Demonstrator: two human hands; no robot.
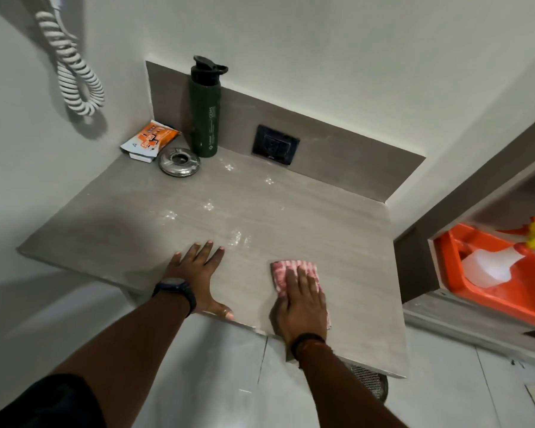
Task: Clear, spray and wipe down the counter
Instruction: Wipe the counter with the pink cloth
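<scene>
Pink-and-white cloth (294,274) lies flat at the near edge of the grey counter (136,217), pressed under the right hand (301,304), fingers together; most of the cloth is hidden. The left hand (198,276) rests beside it, fingers spread. Farther off, white spray patches (209,205) dot the surface before a green bottle (205,109).
</scene>
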